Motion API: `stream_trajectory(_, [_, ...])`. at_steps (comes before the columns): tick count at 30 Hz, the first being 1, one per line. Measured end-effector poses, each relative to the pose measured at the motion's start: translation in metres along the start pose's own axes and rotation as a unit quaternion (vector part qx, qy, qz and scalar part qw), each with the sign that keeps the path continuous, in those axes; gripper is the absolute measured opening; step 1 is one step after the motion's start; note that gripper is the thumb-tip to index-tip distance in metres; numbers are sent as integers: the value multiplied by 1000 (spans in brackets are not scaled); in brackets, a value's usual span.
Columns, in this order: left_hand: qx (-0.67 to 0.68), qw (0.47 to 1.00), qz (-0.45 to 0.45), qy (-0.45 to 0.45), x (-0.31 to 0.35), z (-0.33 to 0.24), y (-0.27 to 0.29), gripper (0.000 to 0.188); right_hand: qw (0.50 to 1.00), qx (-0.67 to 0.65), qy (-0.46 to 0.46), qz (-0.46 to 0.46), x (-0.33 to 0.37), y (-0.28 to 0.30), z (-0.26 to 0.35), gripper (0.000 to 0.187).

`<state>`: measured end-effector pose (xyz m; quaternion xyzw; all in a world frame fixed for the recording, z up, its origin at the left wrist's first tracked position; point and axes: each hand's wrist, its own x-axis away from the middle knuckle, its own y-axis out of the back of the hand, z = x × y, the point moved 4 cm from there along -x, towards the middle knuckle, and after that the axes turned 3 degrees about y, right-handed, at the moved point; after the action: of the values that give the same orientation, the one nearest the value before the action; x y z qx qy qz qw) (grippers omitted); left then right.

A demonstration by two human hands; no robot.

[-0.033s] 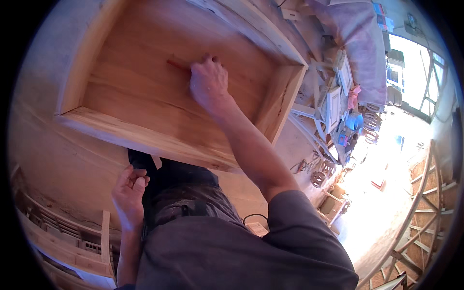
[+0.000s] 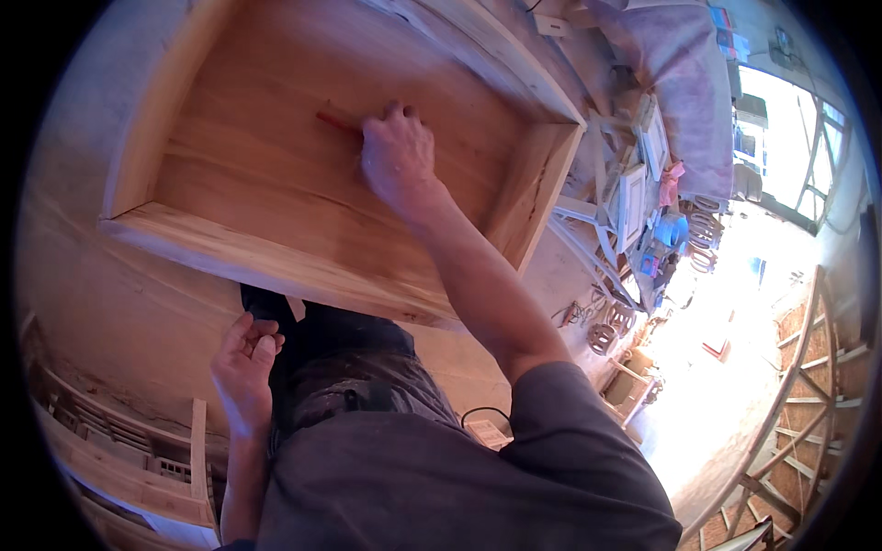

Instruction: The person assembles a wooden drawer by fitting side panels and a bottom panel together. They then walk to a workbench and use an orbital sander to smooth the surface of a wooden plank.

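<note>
So we've got our right hand [image 2: 398, 151] down inside a shallow wooden box [image 2: 276, 262], fingers curled tight around a thin red stick [image 2: 337, 121]. Most of it is hidden in the grip; one end pokes out to the left, just over the bottom panel. Our guess is that it's held this way so the exposed end stays free, with the knuckles up and the arm crossing the near wall because the panel sits recessed.

Our left hand [image 2: 246, 363] hangs below the near edge, apart from the box, fingers loosely bent toward the thumb. We can't tell if anything small is tucked in there. It looks like it's just parked out of the way.

The box is nice stuff: pale, squared boards on edge for the walls, and a warm orange-brown panel [image 2: 266, 119] with long wavy grain. The right wall has dark streaks. It's in front of the dark trousers [image 2: 363, 354], but what carries it, we can't see.

Further out, slatted wooden furniture [image 2: 119, 459] sits lower left. Over to the right we've got white framed panels [image 2: 632, 207], a crumpled pink cloth [image 2: 672, 182], a limp draped sheet [image 2: 684, 92] and a curved wooden lattice [image 2: 797, 395].
</note>
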<state>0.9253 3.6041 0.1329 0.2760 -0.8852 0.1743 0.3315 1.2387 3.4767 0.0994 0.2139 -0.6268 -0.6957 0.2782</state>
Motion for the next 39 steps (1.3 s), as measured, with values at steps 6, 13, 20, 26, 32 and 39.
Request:
stream_trajectory(6, [47, 998, 22, 43, -17, -1, 1, 49, 999, 3, -14, 32, 1, 16, -3, 16])
stream_trajectory(13, [113, 978, 173, 5, -7, -44, -17, 50, 979, -180, 36, -86, 21, 105, 52, 10])
stream_trajectory(20, [-17, 977, 197, -76, 18, -86, -27, 66, 903, -425, 61, -6, 72, 141, 151, 20])
stream_trajectory(26, [0, 983, 176, 49, 27, -70, -1, 69, 885, -454, 96, -33, 84, 145, 178, 24])
stream_trajectory(32, [75, 975, 157, -141, 38, -91, -16, 69, 858, -508, 72, -29, 98, 148, 201, 29])
stream_trajectory(39, [80, 973, 146, -161, 32, -87, -13, 69, 859, -505, 84, 13, 114, 145, 210, 51])
